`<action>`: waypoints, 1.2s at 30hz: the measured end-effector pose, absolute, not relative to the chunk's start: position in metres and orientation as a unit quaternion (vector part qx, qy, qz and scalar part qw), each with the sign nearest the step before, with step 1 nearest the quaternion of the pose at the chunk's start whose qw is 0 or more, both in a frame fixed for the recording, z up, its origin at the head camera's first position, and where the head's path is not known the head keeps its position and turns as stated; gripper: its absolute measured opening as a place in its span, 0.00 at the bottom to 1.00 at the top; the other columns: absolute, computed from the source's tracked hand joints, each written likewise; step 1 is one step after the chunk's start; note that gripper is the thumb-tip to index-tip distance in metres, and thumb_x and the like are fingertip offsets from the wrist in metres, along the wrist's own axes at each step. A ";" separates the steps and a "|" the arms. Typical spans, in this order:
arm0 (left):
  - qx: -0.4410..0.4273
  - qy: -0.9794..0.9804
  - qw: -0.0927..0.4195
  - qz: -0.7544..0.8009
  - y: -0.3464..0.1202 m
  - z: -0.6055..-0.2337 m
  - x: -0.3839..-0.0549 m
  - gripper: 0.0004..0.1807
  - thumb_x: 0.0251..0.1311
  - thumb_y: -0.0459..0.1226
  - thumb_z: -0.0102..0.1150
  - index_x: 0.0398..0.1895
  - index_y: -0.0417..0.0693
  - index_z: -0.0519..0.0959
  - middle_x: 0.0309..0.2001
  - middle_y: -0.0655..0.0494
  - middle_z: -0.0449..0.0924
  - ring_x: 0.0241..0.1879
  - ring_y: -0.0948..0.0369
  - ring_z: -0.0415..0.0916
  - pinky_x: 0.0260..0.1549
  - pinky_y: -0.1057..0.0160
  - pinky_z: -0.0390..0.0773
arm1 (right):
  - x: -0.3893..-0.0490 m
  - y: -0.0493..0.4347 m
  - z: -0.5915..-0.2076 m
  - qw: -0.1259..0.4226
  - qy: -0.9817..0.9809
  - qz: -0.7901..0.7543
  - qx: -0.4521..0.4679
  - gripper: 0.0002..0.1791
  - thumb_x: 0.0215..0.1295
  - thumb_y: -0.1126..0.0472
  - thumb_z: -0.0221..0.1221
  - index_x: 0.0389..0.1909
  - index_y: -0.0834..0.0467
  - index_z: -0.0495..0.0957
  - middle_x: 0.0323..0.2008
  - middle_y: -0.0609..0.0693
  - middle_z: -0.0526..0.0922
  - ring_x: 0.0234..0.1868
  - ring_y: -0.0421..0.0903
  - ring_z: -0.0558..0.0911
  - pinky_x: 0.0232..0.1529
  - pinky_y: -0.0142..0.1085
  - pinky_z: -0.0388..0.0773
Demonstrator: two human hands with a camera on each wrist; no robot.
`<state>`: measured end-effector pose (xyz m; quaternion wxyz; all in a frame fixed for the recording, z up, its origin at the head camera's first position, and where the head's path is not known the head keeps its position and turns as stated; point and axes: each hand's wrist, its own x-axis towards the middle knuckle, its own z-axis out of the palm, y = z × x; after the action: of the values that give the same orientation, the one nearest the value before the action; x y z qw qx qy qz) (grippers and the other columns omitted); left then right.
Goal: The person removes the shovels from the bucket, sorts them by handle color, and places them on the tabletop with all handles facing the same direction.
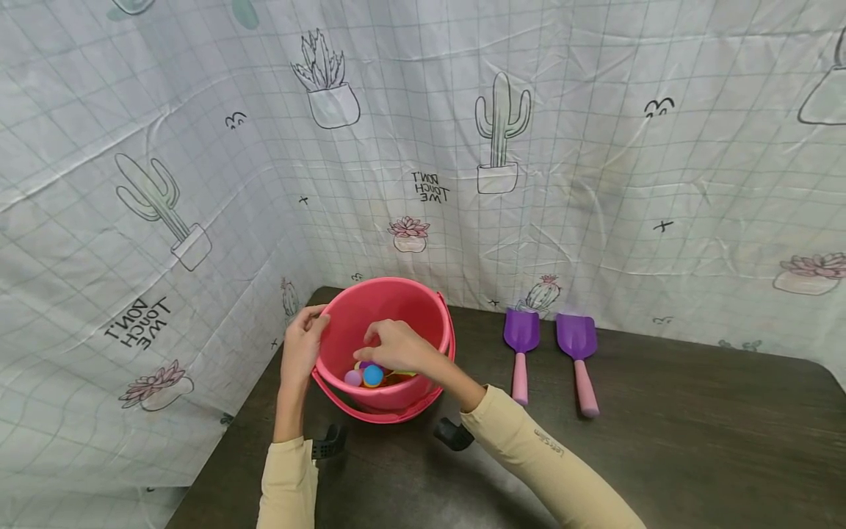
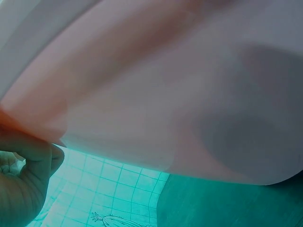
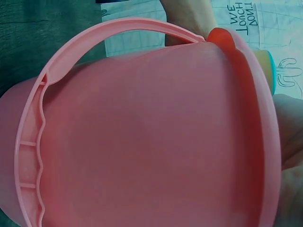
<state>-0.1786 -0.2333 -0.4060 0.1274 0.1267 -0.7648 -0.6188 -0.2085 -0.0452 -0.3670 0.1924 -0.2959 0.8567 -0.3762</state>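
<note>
A pink bucket [image 1: 344, 308] stands on the dark table. My left hand [image 1: 304, 345] grips its rim at the left; the left wrist view shows the thumb and fingers [image 2: 35, 163] pinching the edge. Inside the bucket lie several small balls, among them a blue ball [image 1: 373, 376] and a lilac ball [image 1: 353, 378]. Just over them my right hand [image 1: 399, 347] reaches in across the right side, with bent fingers and a gap between thumb and fingers. Part of the contents is hidden beneath it. The bucket wall fills most of the right wrist view.
Two purple toy shovels with pink handles, a left shovel [image 1: 521, 334] and a right shovel [image 1: 577, 339], lie to the right of the bucket. The bucket's handle [image 1: 390, 418] hangs down at the front. A cactus-print curtain [image 1: 595, 184] borders the table [image 1: 694, 426] behind and left.
</note>
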 end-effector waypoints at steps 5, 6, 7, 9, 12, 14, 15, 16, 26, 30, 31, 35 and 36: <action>0.125 -0.768 0.124 -0.616 -0.224 -0.387 -0.169 0.17 0.70 0.36 0.47 0.57 0.36 0.73 0.40 0.32 0.75 0.40 0.46 0.76 0.35 0.64 0.80 | -0.210 -0.048 -0.367 0.216 0.851 -0.373 -0.300 0.17 0.59 0.53 0.64 0.43 0.61 0.80 0.25 0.44 0.81 0.25 0.42 0.78 0.29 0.31 0.75; 0.125 -0.770 0.125 -0.613 -0.222 -0.383 -0.167 0.17 0.70 0.36 0.47 0.57 0.35 0.72 0.40 0.32 0.74 0.40 0.45 0.76 0.35 0.64 0.80 | -0.210 -0.049 -0.367 0.222 0.848 -0.375 -0.301 0.16 0.58 0.53 0.64 0.42 0.60 0.81 0.25 0.44 0.81 0.25 0.42 0.78 0.28 0.31 0.75; 0.123 -0.771 0.125 -0.613 -0.221 -0.381 -0.166 0.17 0.70 0.35 0.47 0.57 0.35 0.72 0.39 0.32 0.74 0.39 0.46 0.76 0.34 0.65 0.80 | -0.210 -0.049 -0.367 0.228 0.844 -0.378 -0.303 0.16 0.58 0.53 0.64 0.41 0.60 0.81 0.24 0.44 0.81 0.25 0.42 0.78 0.28 0.31 0.75; 0.121 -0.769 0.125 -0.615 -0.221 -0.380 -0.165 0.18 0.69 0.35 0.47 0.57 0.34 0.72 0.39 0.32 0.74 0.38 0.47 0.76 0.34 0.65 0.80 | -0.211 -0.049 -0.368 0.242 0.836 -0.387 -0.307 0.14 0.58 0.54 0.64 0.39 0.59 0.82 0.23 0.45 0.81 0.25 0.43 0.78 0.27 0.31 0.74; 0.118 -0.767 0.125 -0.618 -0.220 -0.380 -0.164 0.18 0.69 0.35 0.47 0.58 0.34 0.72 0.39 0.32 0.74 0.39 0.45 0.76 0.35 0.63 0.80 | -0.212 -0.050 -0.369 0.258 0.826 -0.394 -0.309 0.12 0.58 0.54 0.64 0.36 0.58 0.82 0.22 0.46 0.81 0.24 0.44 0.78 0.27 0.32 0.74; 0.119 -0.765 0.125 -0.620 -0.222 -0.382 -0.165 0.18 0.69 0.35 0.46 0.58 0.34 0.72 0.40 0.31 0.74 0.41 0.43 0.76 0.37 0.59 0.80 | -0.213 -0.050 -0.370 0.268 0.821 -0.398 -0.308 0.11 0.57 0.54 0.64 0.34 0.58 0.83 0.21 0.47 0.81 0.24 0.46 0.77 0.28 0.34 0.75; 0.121 -0.765 0.124 -0.621 -0.222 -0.383 -0.166 0.18 0.70 0.35 0.46 0.58 0.34 0.72 0.40 0.30 0.74 0.41 0.42 0.75 0.38 0.58 0.80 | -0.214 -0.051 -0.371 0.273 0.820 -0.399 -0.307 0.10 0.57 0.54 0.64 0.33 0.57 0.83 0.20 0.47 0.80 0.24 0.46 0.77 0.28 0.35 0.75; 0.123 -0.764 0.124 -0.622 -0.224 -0.385 -0.168 0.18 0.70 0.36 0.46 0.58 0.35 0.72 0.41 0.30 0.74 0.42 0.41 0.75 0.39 0.56 0.80 | -0.214 -0.051 -0.371 0.276 0.819 -0.400 -0.306 0.10 0.58 0.53 0.64 0.33 0.57 0.83 0.20 0.47 0.80 0.24 0.46 0.77 0.29 0.37 0.76; 0.128 -0.761 0.125 -0.624 -0.236 -0.411 -0.182 0.19 0.69 0.41 0.48 0.58 0.42 0.73 0.40 0.36 0.75 0.39 0.48 0.76 0.36 0.62 0.80 | -0.216 -0.055 -0.375 0.303 0.814 -0.410 -0.278 0.10 0.58 0.53 0.64 0.28 0.56 0.82 0.16 0.48 0.75 0.20 0.45 0.72 0.24 0.34 0.70; 0.130 -0.759 0.120 -0.627 -0.234 -0.408 -0.180 0.18 0.70 0.40 0.48 0.58 0.42 0.73 0.41 0.34 0.75 0.41 0.46 0.76 0.38 0.59 0.80 | -0.216 -0.056 -0.376 0.311 0.816 -0.405 -0.272 0.11 0.59 0.52 0.64 0.27 0.57 0.82 0.14 0.47 0.72 0.19 0.45 0.70 0.22 0.32 0.67; 0.130 -0.759 0.119 -0.627 -0.233 -0.405 -0.179 0.18 0.70 0.40 0.48 0.58 0.41 0.73 0.41 0.33 0.75 0.42 0.44 0.76 0.39 0.58 0.80 | -0.216 -0.057 -0.376 0.312 0.816 -0.403 -0.273 0.12 0.59 0.52 0.63 0.27 0.57 0.82 0.14 0.47 0.71 0.19 0.45 0.70 0.22 0.32 0.66; 0.127 -0.763 0.119 -0.623 -0.225 -0.390 -0.171 0.18 0.70 0.37 0.46 0.58 0.37 0.72 0.44 0.31 0.75 0.45 0.41 0.76 0.43 0.54 0.79 | -0.217 -0.059 -0.376 0.316 0.814 -0.402 -0.276 0.13 0.59 0.51 0.63 0.25 0.57 0.81 0.13 0.46 0.68 0.18 0.45 0.68 0.20 0.30 0.64; 0.126 -0.764 0.119 -0.621 -0.222 -0.386 -0.168 0.18 0.70 0.36 0.46 0.58 0.36 0.71 0.44 0.31 0.75 0.46 0.40 0.76 0.43 0.52 0.79 | -0.217 -0.060 -0.376 0.317 0.813 -0.402 -0.279 0.14 0.59 0.51 0.63 0.23 0.57 0.80 0.12 0.46 0.67 0.17 0.45 0.67 0.19 0.30 0.63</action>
<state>-0.1684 -0.2223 -0.3858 0.1193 0.1259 -0.7642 -0.6212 -0.2170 -0.0601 -0.3765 0.3165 -0.2785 0.8130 -0.4016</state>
